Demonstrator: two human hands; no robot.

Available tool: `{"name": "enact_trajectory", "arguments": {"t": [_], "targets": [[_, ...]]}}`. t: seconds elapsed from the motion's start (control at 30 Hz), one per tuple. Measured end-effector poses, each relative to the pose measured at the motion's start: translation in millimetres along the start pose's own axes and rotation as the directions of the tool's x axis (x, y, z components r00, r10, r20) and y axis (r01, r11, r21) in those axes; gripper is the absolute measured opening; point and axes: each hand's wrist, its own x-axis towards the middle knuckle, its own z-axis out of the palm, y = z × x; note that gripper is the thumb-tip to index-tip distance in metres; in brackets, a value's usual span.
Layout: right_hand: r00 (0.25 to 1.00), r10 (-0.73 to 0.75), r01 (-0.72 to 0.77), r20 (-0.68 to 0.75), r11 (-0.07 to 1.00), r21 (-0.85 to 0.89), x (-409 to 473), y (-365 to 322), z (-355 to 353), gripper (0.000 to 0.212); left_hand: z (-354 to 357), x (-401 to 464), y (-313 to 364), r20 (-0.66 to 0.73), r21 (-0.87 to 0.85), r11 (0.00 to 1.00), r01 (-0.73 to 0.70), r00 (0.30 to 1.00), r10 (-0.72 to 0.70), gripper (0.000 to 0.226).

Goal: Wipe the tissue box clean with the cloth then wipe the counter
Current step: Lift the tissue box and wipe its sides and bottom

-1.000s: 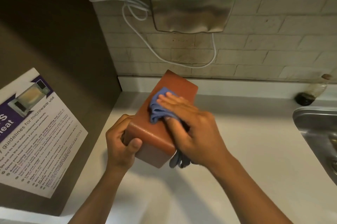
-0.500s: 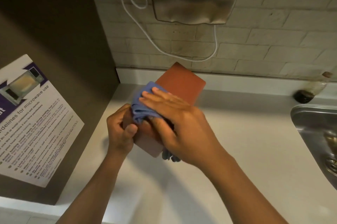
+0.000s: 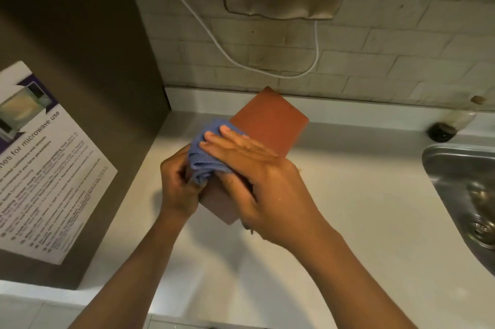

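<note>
The reddish-brown rectangular tissue box [image 3: 269, 125] is held tilted above the pale, smooth counter [image 3: 361, 208], in the corner near the tiled wall, its far end raised and its near end low. Whether the near corner touches the counter cannot be told.

The left hand [image 3: 176, 186] has its grip closed around the near left end of the box and steadies it. The right hand [image 3: 257, 178] lies flat, fingers together, pressing the bunched blue microfibre cloth [image 3: 206, 154] against the upper left face of the box; this grip is pressed onto the cloth rather than wrapped around it.

Step in hand: wiping the box. The counter wipe is judged not yet begun.

Recommended procedure:
1. Keep the left hand firm so the box does not twist under the wiping pressure.
2. Keep the palm flat and spread the cloth; a bunched cloth cleans a narrow strip only.
3. Stroke along the length of each face, toward the clear far end.
4. Turn the box with the left hand to present each unwiped face.
5. Set the box well clear of the steel sink [image 3: 463, 194] before wiping the counter.
</note>
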Motion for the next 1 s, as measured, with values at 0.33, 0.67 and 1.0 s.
{"name": "enact_trajectory", "arguments": {"t": [0.33,0.67,1.0], "targets": [[0.979,0.185,-0.182,-0.091,0.983,0.04,-10,38,-4,0.037,-9,-2,-12,0.052,-0.058,0.998,0.012,0.999,-0.009,0.051],[0.978,0.193,-0.187,-0.079,0.979,0.08,22,54,-17,0.036,-4,1,-3,0.058,-0.06,0.998,0.007,0.998,-0.003,0.048],[0.987,0.158,-0.157,-0.022,0.986,0.047,14,40,3,0.038,-7,4,-13,0.018,-0.044,0.996,0.081,0.997,-0.08,0.054]]}}
